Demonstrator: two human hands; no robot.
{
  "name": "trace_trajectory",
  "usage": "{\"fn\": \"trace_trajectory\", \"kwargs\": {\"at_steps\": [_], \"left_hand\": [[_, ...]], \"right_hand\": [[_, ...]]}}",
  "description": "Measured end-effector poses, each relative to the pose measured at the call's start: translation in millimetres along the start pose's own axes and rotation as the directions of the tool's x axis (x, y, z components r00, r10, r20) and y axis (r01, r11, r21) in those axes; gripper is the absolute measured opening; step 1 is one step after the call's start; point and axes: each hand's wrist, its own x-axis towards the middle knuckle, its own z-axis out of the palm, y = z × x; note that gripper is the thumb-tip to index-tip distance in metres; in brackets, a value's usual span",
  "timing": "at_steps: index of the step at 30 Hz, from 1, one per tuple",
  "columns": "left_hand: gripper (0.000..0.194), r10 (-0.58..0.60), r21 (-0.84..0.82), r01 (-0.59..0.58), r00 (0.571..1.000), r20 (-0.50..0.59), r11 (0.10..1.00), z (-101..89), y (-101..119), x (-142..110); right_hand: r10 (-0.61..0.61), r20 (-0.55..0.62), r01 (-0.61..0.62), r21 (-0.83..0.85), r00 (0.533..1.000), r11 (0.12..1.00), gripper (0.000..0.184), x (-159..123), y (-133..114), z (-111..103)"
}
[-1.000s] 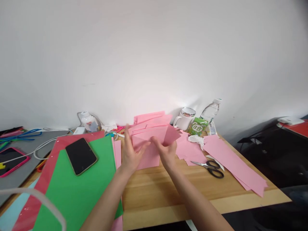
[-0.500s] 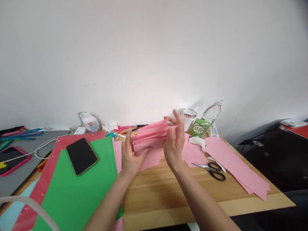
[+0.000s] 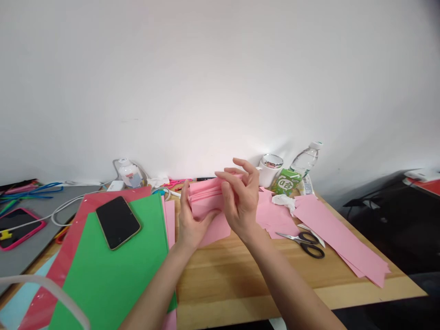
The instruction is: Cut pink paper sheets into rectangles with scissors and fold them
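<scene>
A stack of pink paper sheets [image 3: 205, 195] is held up above the table, its layers slightly fanned along the upper edge. My left hand [image 3: 192, 224] grips its left end, thumb across the near face and fingers behind. At the right end, my right hand [image 3: 243, 201] has its thumb and bent forefinger at the sheets, with the other fingers raised; its palm hides that end of the stack. Beneath the stack, more pink paper [image 3: 216, 230] lies on the wooden table [image 3: 220, 279].
Black-handled scissors [image 3: 304, 240] lie to the right, beside long pink strips [image 3: 340, 238]. A white mug [image 3: 270, 170], green box [image 3: 286, 182] and water bottle [image 3: 305, 159] stand behind. On the left, a phone [image 3: 118, 222] rests on green sheets [image 3: 113, 275].
My right hand has shifted left and closed its thumb and forefinger toward the right end of the stack. The fanned sheets sit closer together. My left hand keeps its hold.
</scene>
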Motion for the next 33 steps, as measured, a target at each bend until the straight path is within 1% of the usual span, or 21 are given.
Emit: {"fn": "trace_trajectory", "kwargs": {"at_steps": [3, 6, 8, 10, 11, 12, 13, 15, 17, 18, 20, 21, 22, 23, 24, 25, 27, 29, 30, 31, 33], "left_hand": [[0.097, -0.013, 0.008, 0.013, 1.0, -0.016, 1.0, -0.1, -1.6, 0.3], [0.095, -0.019, -0.007, 0.019, 1.0, 0.007, 1.0, -0.8, -4.7, -1.6], [0.091, -0.014, -0.005, 0.014, 1.0, 0.007, 1.0, -0.5, -6.6, -3.5], [0.086, -0.016, -0.003, 0.016, 1.0, -0.024, 1.0, 1.3, -7.1, -4.7], [0.083, -0.024, -0.003, 0.024, 0.999, -0.049, 1.0, 2.7, -6.3, -4.5], [0.078, -0.033, -0.001, 0.033, 0.997, -0.072, 0.999, 4.3, -4.5, -3.7], [0.072, -0.035, 0.002, 0.035, 0.996, -0.086, 0.999, 5.9, -1.8, -2.2], [0.059, -0.01, 0.007, 0.011, 0.995, -0.104, 1.0, 8.1, 5.3, 2.3], [0.06, 0.036, -0.037, -0.04, 0.994, -0.101, 0.999, 8.2, 11.2, 7.0], [0.065, 0.023, -0.083, -0.03, 0.996, -0.091, 0.996, 7.4, 12.2, 8.3], [0.069, -0.059, -0.194, 0.054, 0.998, -0.017, 0.98, 4.7, 8.9, 7.4], [0.064, -0.1, -0.235, 0.109, 0.994, 0.053, 0.966, 3.0, 4.9, 5.0], [0.052, -0.123, -0.225, 0.15, 0.984, 0.127, 0.963, 1.4, -0.1, 1.5], [0.038, -0.137, -0.147, 0.167, 0.971, 0.194, 0.975, -0.4, -5.2, -2.5], [0.024, -0.147, -0.047, 0.159, 0.971, 0.187, 0.986, -2.3, -9.6, -6.2], [0.017, -0.15, -0.018, 0.155, 0.977, 0.153, 0.988, -4.3, -12.6, -9.2], [0.018, -0.143, 0.013, 0.143, 0.986, 0.081, 0.99, -8.9, -12.8, -10.5], [0.03, -0.112, 0.026, 0.113, 0.994, -0.016, 0.993, -13.5, -5.8, -5.2], [0.035, -0.055, 0.05, 0.059, 0.996, -0.071, 0.997, -15.1, -0.8, -1.1], [0.033, -0.02, 0.055, 0.025, 0.995, -0.096, 0.998, -16.1, 4.1, 3.0], [0.027, 0.021, 0.001, -0.021, 0.997, -0.074, 1.0, -15.2, 11.3, 8.8]], "right_hand": [[0.003, -0.038, -0.002, 0.011, 0.999, 1.0, 0.018, -6.0, 11.6, -1.8], [0.042, 0.005, -0.043, 0.079, 0.999, 0.996, 0.022, -10.8, 22.0, -7.0], [0.141, 0.053, -0.149, 0.219, 0.989, 0.964, 0.049, -15.2, 28.3, -9.9], [0.249, 0.145, -0.285, 0.358, 0.958, 0.889, 0.077, -22.7, 33.0, -10.2], [0.289, 0.208, -0.35, 0.381, 0.934, 0.856, 0.081, -27.6, 34.1, -9.2], [0.328, 0.26, -0.407, 0.362, 0.908, 0.839, 0.076, -32.7, 34.2, -7.5], [0.375, 0.285, -0.454, 0.304, 0.882, 0.837, 0.063, -37.6, 33.3, -5.5], [0.474, 0.165, -0.5, 0.188, 0.865, 0.846, 0.034, -45.4, 29.6, -1.6], [0.476, 0.036, -0.477, 0.12, 0.879, 0.871, 0.019, -49.8, 26.2, 0.7], [0.454, 0.007, -0.452, 0.101, 0.891, 0.886, 0.016, -51.7, 25.6, 1.1], [0.412, 0.01, -0.411, 0.07, 0.911, 0.909, 0.013, -57.4, 27.3, 1.2], [0.402, 0.022, -0.402, 0.06, 0.915, 0.913, 0.01, -61.8, 29.4, 1.1], [0.399, 0.03, -0.4, 0.049, 0.917, 0.915, 0.007, -67.1, 32.0, 1.0], [0.4, 0.038, -0.402, 0.04, 0.916, 0.915, 0.004, -72.9, 34.6, 0.8], [0.4, 0.054, -0.402, 0.034, 0.915, 0.915, 0.003, -78.6, 37.2, 0.5], [0.394, 0.077, -0.398, 0.031, 0.916, 0.917, 0.004, -83.3, 39.3, -0.1], [0.375, 0.134, -0.382, 0.028, 0.917, 0.924, 0.006, -87.9, 41.8, -2.6], [0.362, 0.18, -0.376, 0.043, 0.914, 0.926, 0.007, -85.8, 41.1, -6.2], [0.366, 0.191, -0.384, 0.066, 0.911, 0.921, 0.008, -83.2, 39.5, -7.9], [0.374, 0.194, -0.398, 0.098, 0.907, 0.912, 0.008, -80.6, 37.1, -9.2], [0.406, 0.186, -0.438, 0.183, 0.895, 0.88, 0.008, -77.6, 31.2, -10.1]]}}
